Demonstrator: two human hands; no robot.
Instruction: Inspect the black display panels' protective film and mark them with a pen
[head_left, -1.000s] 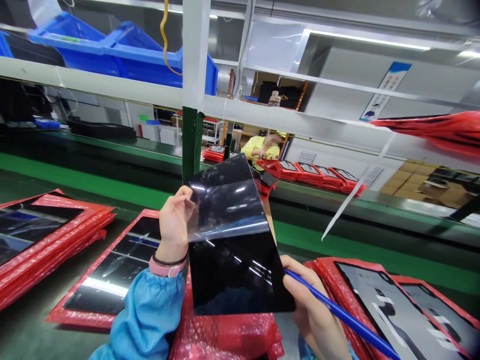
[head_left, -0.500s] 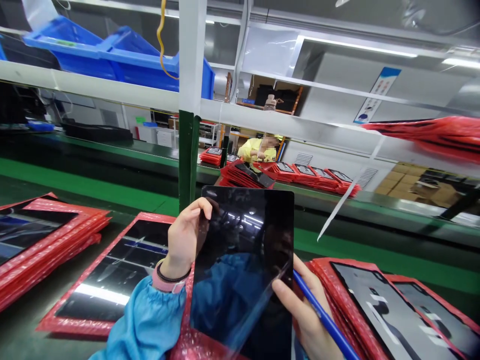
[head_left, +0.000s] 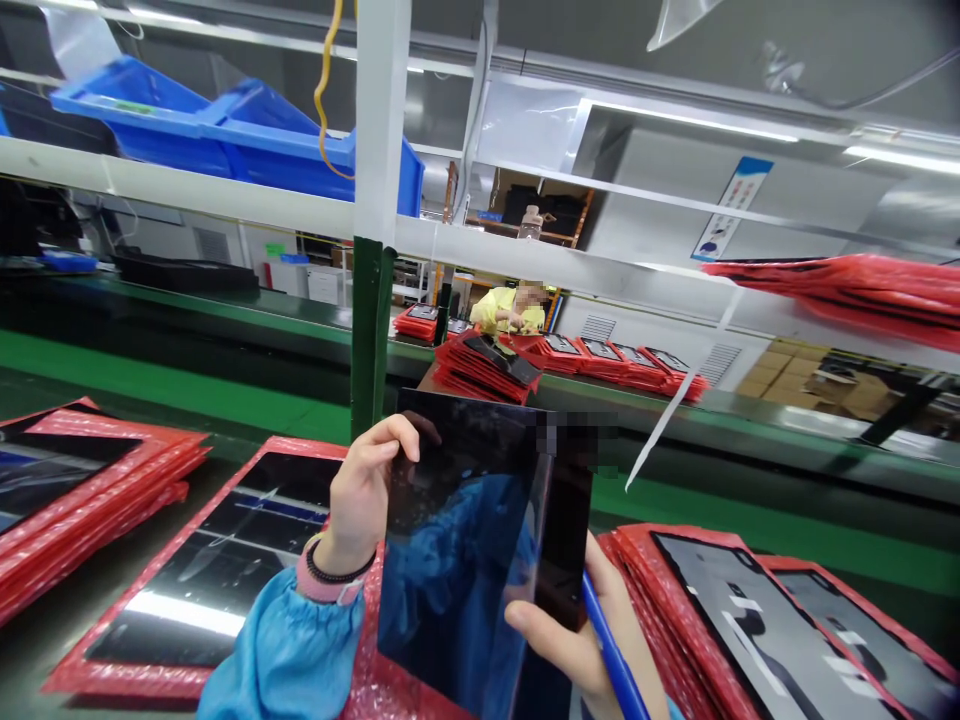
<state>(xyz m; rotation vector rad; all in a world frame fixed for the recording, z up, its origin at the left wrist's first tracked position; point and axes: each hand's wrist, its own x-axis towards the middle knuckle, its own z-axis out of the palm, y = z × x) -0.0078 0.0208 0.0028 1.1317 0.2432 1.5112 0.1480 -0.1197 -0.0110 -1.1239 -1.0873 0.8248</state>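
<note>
panel between left hand, right hand

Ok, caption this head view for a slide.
Left hand and right hand hold up a black panel; right grips a blue pen.

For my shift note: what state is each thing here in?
glossy black glass panel, held up, near upright, in both hands
left hand, gripping its top left edge
right hand, thumb on panel, holding thin blue stick
red bubble-wrap sleeves, lying flat, holding black panels
blue plastic bins, tilted on upper shelf
</note>
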